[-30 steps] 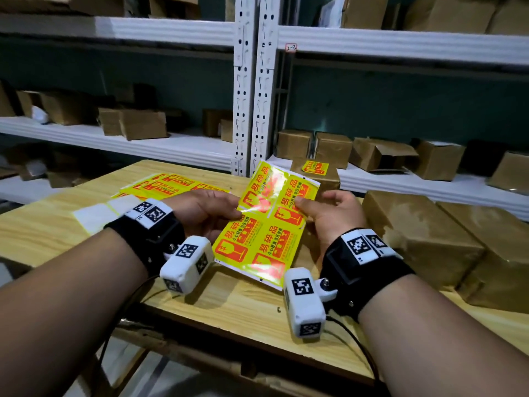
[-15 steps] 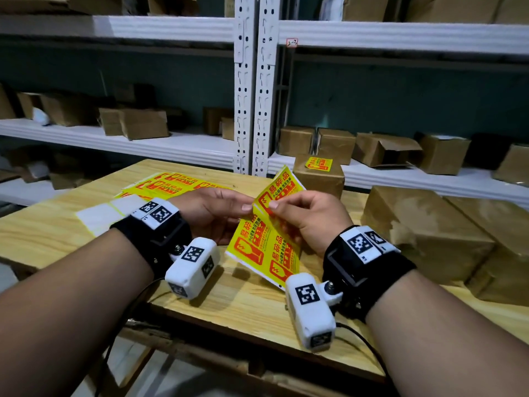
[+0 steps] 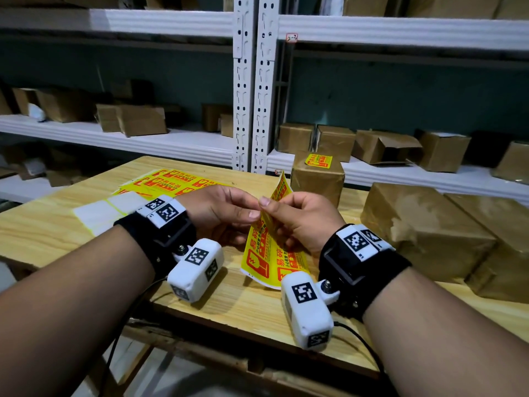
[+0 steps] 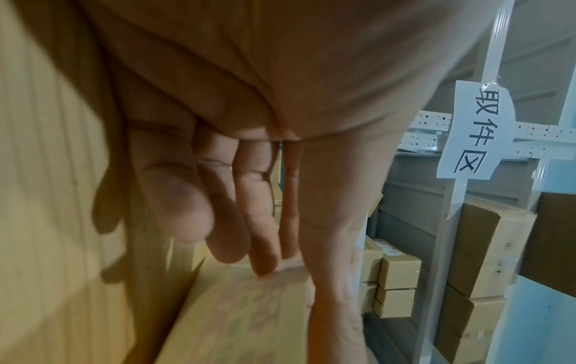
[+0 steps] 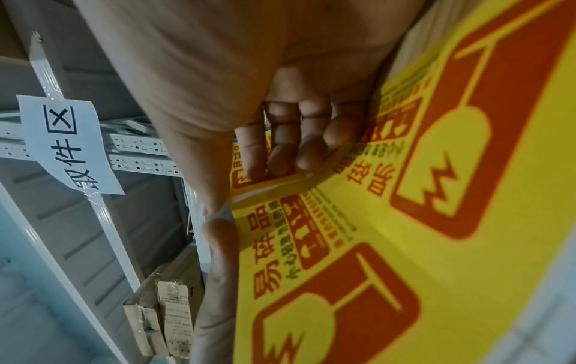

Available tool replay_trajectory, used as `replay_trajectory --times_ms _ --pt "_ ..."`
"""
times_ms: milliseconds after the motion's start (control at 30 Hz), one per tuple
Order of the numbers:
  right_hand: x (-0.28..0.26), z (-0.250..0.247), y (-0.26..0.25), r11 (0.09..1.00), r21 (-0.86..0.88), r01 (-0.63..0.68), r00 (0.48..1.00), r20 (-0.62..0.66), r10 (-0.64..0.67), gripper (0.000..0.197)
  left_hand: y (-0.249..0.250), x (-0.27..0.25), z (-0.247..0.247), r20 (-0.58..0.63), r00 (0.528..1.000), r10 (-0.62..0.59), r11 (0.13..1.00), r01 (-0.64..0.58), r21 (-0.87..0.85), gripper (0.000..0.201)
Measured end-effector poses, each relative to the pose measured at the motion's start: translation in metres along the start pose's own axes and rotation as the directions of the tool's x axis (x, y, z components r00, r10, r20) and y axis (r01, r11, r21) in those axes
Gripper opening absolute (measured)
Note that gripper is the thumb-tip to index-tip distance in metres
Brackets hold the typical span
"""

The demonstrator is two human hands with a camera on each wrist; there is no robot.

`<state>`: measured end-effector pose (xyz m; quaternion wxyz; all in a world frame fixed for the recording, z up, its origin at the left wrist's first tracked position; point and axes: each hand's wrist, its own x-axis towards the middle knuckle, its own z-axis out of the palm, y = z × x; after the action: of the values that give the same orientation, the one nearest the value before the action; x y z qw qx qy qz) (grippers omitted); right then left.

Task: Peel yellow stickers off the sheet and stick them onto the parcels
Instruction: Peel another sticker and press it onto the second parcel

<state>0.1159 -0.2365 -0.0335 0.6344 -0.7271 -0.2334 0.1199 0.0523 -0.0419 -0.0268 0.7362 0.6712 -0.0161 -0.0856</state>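
— One sticker sheet (image 3: 269, 253) in play, held upright above the table (image 3: 43, 224), edge-on to my head view, its lower end hanging just over the wood. Where are my hands on it?

— Both at the upper edge. Right hand (image 3: 300, 222) pinches the sheet, thumb on the near side, fingers (image 5: 280, 152) curled onto the printed face; the wrist view shows a seam under those fingertips with a pale strip along it, possibly a lifted corner. Left hand (image 3: 220, 210) meets it thumb to forefinger at the same edge. Whether it has the sticker itself or only the backing, I cannot tell. Its other fingers (image 4: 199, 209) hang loosely curled.

— Step in hand?

— Peeling, I judge. Starting a corner, nothing free of the sheet yet that I can see.

— Parcels?

— One small parcel (image 3: 317, 184) stands on the table behind the sheet, a yellow sticker (image 3: 318, 161) already on its top. Two big parcels (image 3: 423, 230) lie to the right with no sticker in sight; they look next in line.

— Anything else about?

— More sticker sheets (image 3: 171, 181) lie flat at the far left of the table, white backing paper (image 3: 111, 209) beside them. Shelves (image 3: 171, 144) behind carry more boxes.

— Next move?

— Pull the corner back slowly, keep the backing taut with the other hand, don't let the sticker fold on itself, then carry it to a bare parcel top.
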Motion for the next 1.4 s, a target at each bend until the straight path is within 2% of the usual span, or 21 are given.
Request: replay_trajectory --times_ms 67,133,267,400,533,867,1000,1200,1400 --pt "0.000 -0.001 0.000 1.000 0.009 -0.004 1.000 0.004 0.004 0.034 0.000 0.001 0.000 0.019 1.000 -0.005 1.000 0.006 -0.016 0.063" --pt "0.000 -0.001 -0.001 1.000 0.021 -0.011 1.000 0.007 0.011 0.031 0.000 0.002 -0.001 0.025 1.000 -0.005 1.000 0.005 -0.011 0.057" --pt "0.001 -0.001 0.000 0.999 0.030 -0.014 1.000 0.009 0.013 0.027 -0.002 0.004 -0.004 0.012 1.000 -0.001 1.000 0.001 0.000 0.059" --pt "0.002 -0.001 0.002 1.000 -0.015 0.006 1.000 0.007 -0.006 0.032 -0.002 0.005 -0.004 0.033 0.999 0.005 1.000 -0.004 -0.008 0.058" --pt "0.001 -0.002 0.001 0.999 -0.043 0.026 1.000 0.009 -0.026 0.023 -0.002 0.006 -0.006 0.038 0.999 0.011 1.000 -0.010 -0.024 0.065" --pt "0.000 -0.001 -0.002 0.996 -0.084 0.025 0.999 0.032 -0.022 0.014 -0.003 0.009 -0.008 0.023 1.000 0.019 1.000 -0.019 0.001 0.064" --pt "0.001 0.000 -0.002 0.998 -0.059 0.013 0.999 0.032 -0.011 0.017 -0.005 0.012 -0.011 -0.017 1.000 0.018 1.000 -0.018 0.016 0.062" --pt "0.004 -0.003 -0.003 1.000 -0.020 -0.023 0.999 -0.037 0.022 0.028 -0.008 0.015 -0.012 -0.057 0.998 0.028 1.000 -0.029 -0.010 0.054" --pt "-0.001 -0.002 -0.001 0.998 -0.032 0.058 0.998 -0.027 -0.059 0.034 -0.005 0.011 -0.009 0.000 1.000 0.024 1.000 -0.024 -0.006 0.056"
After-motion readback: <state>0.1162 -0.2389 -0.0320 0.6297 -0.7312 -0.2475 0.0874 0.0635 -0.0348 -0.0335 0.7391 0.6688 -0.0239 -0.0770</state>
